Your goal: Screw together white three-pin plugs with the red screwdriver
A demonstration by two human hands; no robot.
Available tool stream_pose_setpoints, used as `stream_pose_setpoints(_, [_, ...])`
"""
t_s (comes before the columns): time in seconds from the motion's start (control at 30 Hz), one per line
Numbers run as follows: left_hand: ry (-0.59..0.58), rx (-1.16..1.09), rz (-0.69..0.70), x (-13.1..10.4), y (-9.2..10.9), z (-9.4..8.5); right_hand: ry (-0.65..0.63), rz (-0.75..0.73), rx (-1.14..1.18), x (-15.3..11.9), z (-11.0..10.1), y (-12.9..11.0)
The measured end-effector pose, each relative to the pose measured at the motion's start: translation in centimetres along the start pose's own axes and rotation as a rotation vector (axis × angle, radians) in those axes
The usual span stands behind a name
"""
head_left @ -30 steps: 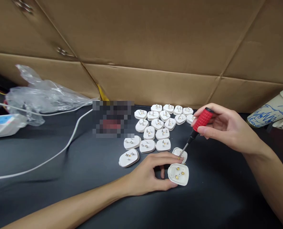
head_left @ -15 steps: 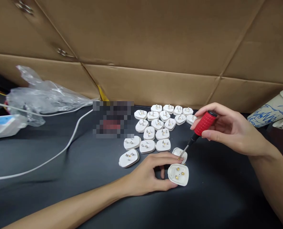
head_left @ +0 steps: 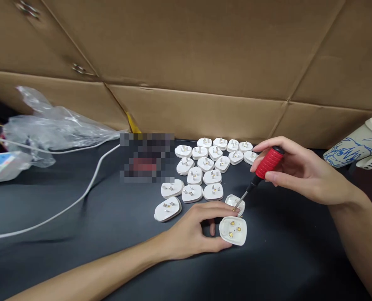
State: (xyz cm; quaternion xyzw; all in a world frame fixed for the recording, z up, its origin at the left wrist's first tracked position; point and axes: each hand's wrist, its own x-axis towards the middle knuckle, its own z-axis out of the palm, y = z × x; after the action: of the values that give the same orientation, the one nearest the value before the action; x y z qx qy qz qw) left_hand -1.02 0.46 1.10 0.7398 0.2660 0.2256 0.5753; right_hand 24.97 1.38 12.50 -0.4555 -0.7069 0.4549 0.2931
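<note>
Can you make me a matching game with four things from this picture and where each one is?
Things:
1. screwdriver
2. plastic bag
3. cup
4. plug part

Places:
A. far right edge, lying tilted
B. in the right hand, tip down on a small white piece
C. by the left hand, at its fingertips
D. far left, near the white cable

Pairs: 1-B, 2-D, 3-A, 4-C
</note>
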Motion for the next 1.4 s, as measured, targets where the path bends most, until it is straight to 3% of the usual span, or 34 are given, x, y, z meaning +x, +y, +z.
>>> stream_pose_setpoints(0.33, [0.011, -0.004, 0.011, -0.05, 0.23, 0.17, 0.205, 0.000, -0.082, 0.95, 0.59, 0.09])
stream_pose_setpoints(0.57, [-0.004, 0.016, 0.040, -0.01, -0.19, 0.20, 0.059, -0.012, -0.039, 0.56, 0.24, 0.06])
stream_pose_setpoints(0.77, [0.013, 0.025, 0.032, -0.05, 0.17, 0.20, 0.015, -0.036, -0.033, 0.33, 0.05, 0.23])
stream_pose_setpoints(0.9, [0.009, 0.034, 0.024, -0.05, 0.20, 0.18, 0.023, -0.061, -0.047, 0.13, 0.12, 0.19])
stream_pose_setpoints(1.1, [0.002, 0.031, 0.040, -0.06, -0.08, 0.21, 0.160, -0.049, -0.055, 0.48, 0.79, 0.10])
stream_pose_setpoints(1.4, [0.013, 0.016, 0.039, -0.14, -0.26, 0.29, 0.077, -0.094, -0.053, 0.10, 0.31, -0.06])
